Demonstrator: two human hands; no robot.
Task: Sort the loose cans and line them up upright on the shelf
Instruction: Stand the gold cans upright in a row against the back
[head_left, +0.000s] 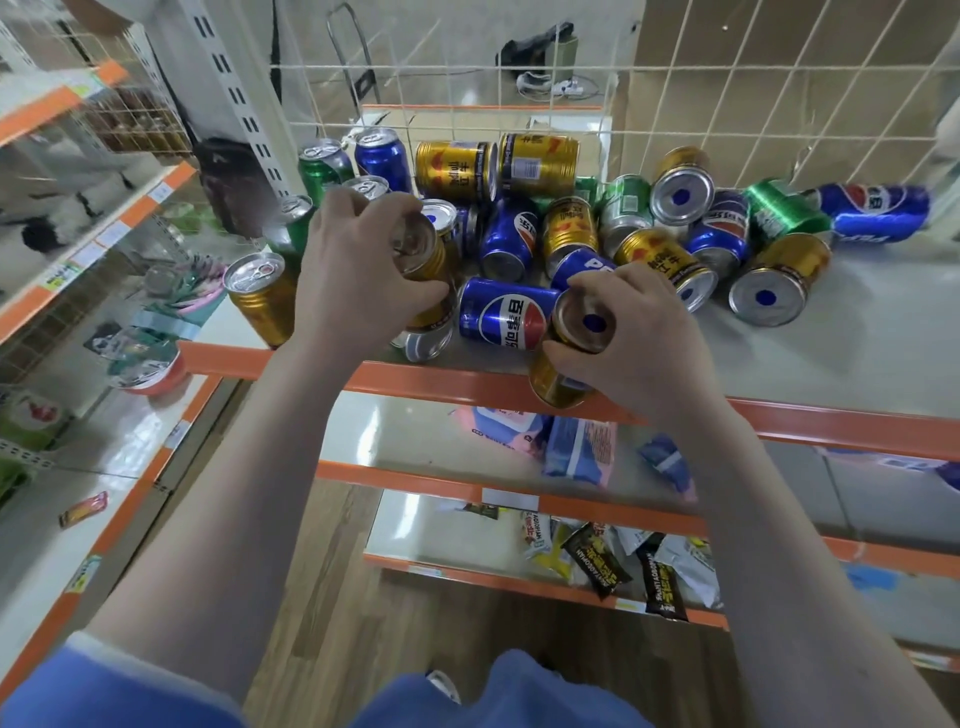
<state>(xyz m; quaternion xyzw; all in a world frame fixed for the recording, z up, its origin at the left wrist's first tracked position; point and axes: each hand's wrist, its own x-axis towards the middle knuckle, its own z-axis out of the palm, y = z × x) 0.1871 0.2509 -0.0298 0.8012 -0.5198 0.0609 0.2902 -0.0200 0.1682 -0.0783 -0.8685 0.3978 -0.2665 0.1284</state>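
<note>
- A gold can (423, 254) is gripped by the left hand (358, 270), fingers curled round its upper end, above the front of the shelf (857, 332).
- A second gold can (563, 364) is grasped by the right hand (639, 332) at the orange front edge (467, 387); its base, marked with a blue dot, faces the camera.
- A Pepsi globe logo and Korean lettering are seen on the blue can (506, 314) lying between the two hands.
- One gold can (260, 296) stands upright at the left front corner, pull-tab up.
- Two gold cans (498, 163) with red emblems and Korean script (too blurred to be read) lie side by side at the back by the wire grid (675, 93).
- Further blue, green and gold cans are heaped on their sides behind the hands; an exact count cannot be made.
- "SANTAODORIAN" is printed on two black snack packets (660, 587) on a lower shelf.
</note>
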